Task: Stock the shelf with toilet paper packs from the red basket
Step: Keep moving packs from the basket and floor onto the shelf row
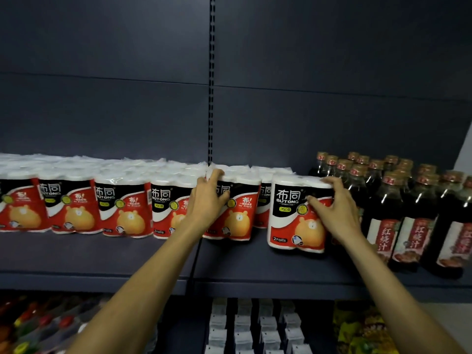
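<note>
The right hand [337, 208] grasps the front pack [298, 213], fingers over its top and thumb on its face, standing it upright on the shelf [255, 274] ahead of the row and just beside the sauce bottles [398, 213]. The left hand [208, 198] rests its fingers over the top edge of the row pack [235, 208]; it seems to steady it, though I cannot tell whether it truly grips. The rest of the packs [76, 203] run off to the left in a line, with more ranks behind. The red basket is not in view, so what remains to stock cannot be judged. The main risk is at the right: the bottles stand touching or nearly touching the front pack, and a sideways push or a careless pull-back of the wrist could knock one over, perhaps off the edge. The pack is soft and film-wrapped, so a hard shove may crumple or tip it instead of sliding it. A gap between the two held packs shows another pack [264, 205] set further back, which limits how deep the front one can go. Below, a lower shelf holds small pale packets [255, 328] and colourful bags [362, 328], clear of the work.
</note>
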The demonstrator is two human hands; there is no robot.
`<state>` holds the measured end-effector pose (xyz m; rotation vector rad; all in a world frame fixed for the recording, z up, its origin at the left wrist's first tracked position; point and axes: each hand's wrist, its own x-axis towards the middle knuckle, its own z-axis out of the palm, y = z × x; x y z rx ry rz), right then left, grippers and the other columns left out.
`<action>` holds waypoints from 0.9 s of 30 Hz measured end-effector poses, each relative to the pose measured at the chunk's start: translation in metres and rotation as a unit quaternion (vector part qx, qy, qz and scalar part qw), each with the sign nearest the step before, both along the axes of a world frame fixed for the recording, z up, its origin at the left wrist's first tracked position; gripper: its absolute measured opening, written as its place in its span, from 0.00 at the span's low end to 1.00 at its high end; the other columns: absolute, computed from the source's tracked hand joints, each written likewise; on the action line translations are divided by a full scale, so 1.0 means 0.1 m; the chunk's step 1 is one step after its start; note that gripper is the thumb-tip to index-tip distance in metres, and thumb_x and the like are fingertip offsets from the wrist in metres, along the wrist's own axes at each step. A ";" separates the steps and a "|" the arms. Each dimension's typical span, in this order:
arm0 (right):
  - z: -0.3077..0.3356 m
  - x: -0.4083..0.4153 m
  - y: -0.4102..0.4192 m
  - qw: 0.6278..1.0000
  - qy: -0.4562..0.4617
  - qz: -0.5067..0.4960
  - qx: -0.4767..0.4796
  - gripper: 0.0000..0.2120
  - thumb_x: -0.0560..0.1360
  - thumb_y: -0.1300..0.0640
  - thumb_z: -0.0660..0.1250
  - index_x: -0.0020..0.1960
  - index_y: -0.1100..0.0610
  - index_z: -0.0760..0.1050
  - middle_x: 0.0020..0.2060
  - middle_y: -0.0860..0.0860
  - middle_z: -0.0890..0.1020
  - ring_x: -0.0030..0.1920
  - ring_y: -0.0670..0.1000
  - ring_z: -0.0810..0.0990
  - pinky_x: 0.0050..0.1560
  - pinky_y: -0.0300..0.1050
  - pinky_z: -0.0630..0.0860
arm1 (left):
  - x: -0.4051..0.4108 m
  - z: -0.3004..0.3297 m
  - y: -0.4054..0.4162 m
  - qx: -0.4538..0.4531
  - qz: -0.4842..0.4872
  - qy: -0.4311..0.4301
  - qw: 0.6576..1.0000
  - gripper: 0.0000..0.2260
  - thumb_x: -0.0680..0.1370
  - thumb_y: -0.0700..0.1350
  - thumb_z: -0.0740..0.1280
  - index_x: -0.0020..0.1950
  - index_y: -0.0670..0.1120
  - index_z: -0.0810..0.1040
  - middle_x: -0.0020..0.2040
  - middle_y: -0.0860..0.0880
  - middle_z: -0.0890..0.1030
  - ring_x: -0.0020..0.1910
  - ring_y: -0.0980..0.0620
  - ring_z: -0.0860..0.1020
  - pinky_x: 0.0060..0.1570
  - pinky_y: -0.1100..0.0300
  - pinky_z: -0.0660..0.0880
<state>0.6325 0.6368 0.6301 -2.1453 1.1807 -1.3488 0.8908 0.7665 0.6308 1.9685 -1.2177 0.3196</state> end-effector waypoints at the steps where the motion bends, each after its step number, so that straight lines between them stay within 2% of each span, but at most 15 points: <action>1: -0.01 0.00 -0.04 1.000 0.000 0.004 -0.001 0.22 0.73 0.47 0.70 0.64 0.43 0.65 0.63 0.57 0.72 0.59 0.57 0.75 0.48 0.46 0.69 | -0.02 -0.05 -0.06 0.007 0.006 -0.001 1.000 0.20 0.78 0.51 0.66 0.68 0.53 0.65 0.57 0.40 0.73 0.49 0.39 0.77 0.45 0.52 0.73; 6: -0.05 0.04 -0.18 1.000 -0.021 0.021 -0.004 0.22 0.73 0.48 0.70 0.63 0.42 0.66 0.61 0.55 0.73 0.57 0.55 0.76 0.49 0.46 0.72 | -0.07 -0.19 -0.26 0.034 0.058 -0.030 0.997 0.19 0.80 0.45 0.63 0.68 0.47 0.63 0.61 0.37 0.70 0.48 0.37 0.77 0.39 0.52 0.69; 10: -0.09 0.08 -0.26 0.999 -0.029 0.029 -0.008 0.21 0.72 0.48 0.71 0.61 0.42 0.66 0.59 0.55 0.73 0.56 0.55 0.75 0.50 0.46 0.73 | -0.07 -0.22 -0.32 0.062 0.087 -0.060 0.992 0.21 0.78 0.40 0.64 0.68 0.48 0.61 0.62 0.37 0.68 0.53 0.37 0.75 0.40 0.53 0.70; 12: -0.12 0.12 -0.29 0.999 -0.025 0.031 -0.009 0.22 0.72 0.48 0.71 0.62 0.43 0.66 0.59 0.56 0.73 0.56 0.55 0.75 0.51 0.45 0.71 | -0.07 -0.23 -0.33 0.063 0.095 -0.079 0.990 0.19 0.78 0.40 0.66 0.66 0.48 0.63 0.66 0.36 0.63 0.58 0.38 0.72 0.39 0.55 0.70; 15: -0.12 0.20 -0.31 0.999 -0.016 0.032 -0.005 0.22 0.72 0.49 0.71 0.63 0.45 0.67 0.61 0.56 0.73 0.55 0.52 0.73 0.49 0.43 0.68 | -0.07 -0.16 -0.29 0.055 0.101 -0.111 0.987 0.19 0.76 0.41 0.68 0.64 0.48 0.65 0.71 0.37 0.56 0.57 0.40 0.72 0.35 0.57 0.70; 17: -0.11 0.27 -0.30 0.999 -0.015 0.035 -0.005 0.22 0.72 0.49 0.71 0.63 0.45 0.67 0.61 0.56 0.72 0.57 0.55 0.74 0.50 0.43 0.67 | -0.05 -0.11 -0.22 0.049 0.096 -0.116 0.987 0.24 0.76 0.45 0.70 0.68 0.48 0.63 0.70 0.38 0.58 0.57 0.40 0.72 0.37 0.57 0.71; 19: -0.10 0.36 -0.30 0.999 -0.015 0.042 -0.010 0.22 0.72 0.49 0.72 0.62 0.46 0.67 0.61 0.56 0.72 0.58 0.56 0.74 0.50 0.43 0.68 | -0.04 -0.05 -0.08 0.022 0.083 -0.119 0.989 0.26 0.76 0.51 0.69 0.70 0.46 0.62 0.65 0.41 0.65 0.56 0.43 0.73 0.39 0.57 0.71; 22: -0.14 0.49 -0.32 0.998 -0.031 0.045 -0.004 0.23 0.72 0.50 0.72 0.63 0.48 0.66 0.62 0.57 0.71 0.59 0.56 0.74 0.51 0.42 0.67 | 0.02 -0.05 0.16 -0.010 0.040 -0.108 0.993 0.20 0.76 0.55 0.65 0.63 0.47 0.67 0.52 0.49 0.75 0.47 0.49 0.76 0.39 0.56 0.72; 24: -0.22 0.55 -0.33 0.998 -0.043 0.046 0.003 0.25 0.72 0.51 0.73 0.64 0.49 0.65 0.64 0.58 0.70 0.61 0.57 0.73 0.53 0.42 0.68 | 0.13 -0.09 0.29 0.035 -0.009 -0.079 0.996 0.17 0.76 0.57 0.66 0.59 0.48 0.72 0.47 0.51 0.78 0.45 0.50 0.77 0.41 0.53 0.76; 27: -0.35 0.59 -0.35 0.998 -0.035 0.042 0.015 0.26 0.72 0.50 0.72 0.65 0.48 0.63 0.66 0.58 0.68 0.61 0.59 0.74 0.54 0.46 0.71 | 0.31 -0.16 0.46 0.115 -0.077 -0.069 0.988 0.17 0.74 0.57 0.67 0.57 0.48 0.77 0.50 0.50 0.80 0.49 0.51 0.78 0.49 0.54 0.76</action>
